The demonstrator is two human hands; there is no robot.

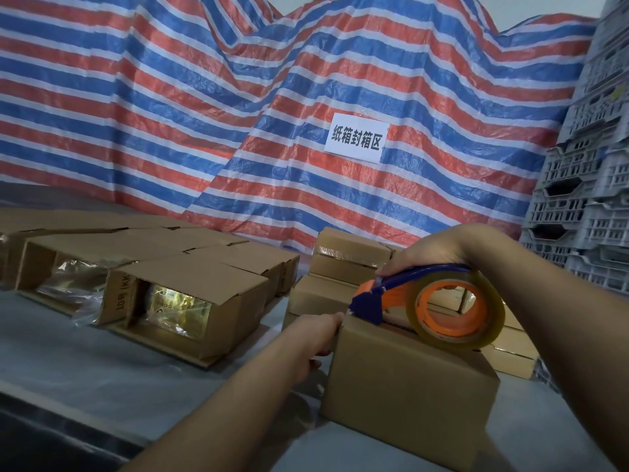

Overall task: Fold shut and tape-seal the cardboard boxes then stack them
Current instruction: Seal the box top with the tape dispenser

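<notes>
A closed cardboard box [401, 386] sits on the table in front of me. My right hand [432, 248] grips the blue handle of a tape dispenser [422, 298] with a clear tape roll on an orange core; its blue cutter end rests on the box's top at the far left corner. My left hand [318, 335] presses against the box's left side near the top edge. Behind it stand sealed boxes [347, 257] in a stack. To the left lie several unsealed boxes [177, 301] on their sides, open ends showing plastic-wrapped contents.
A grey table surface [102, 362] carries everything. A striped red, white and blue tarp [238, 114] with a white paper sign [355, 137] hangs behind. Grey plastic crates [592, 165] are stacked at the right. A dark table edge runs along the lower left.
</notes>
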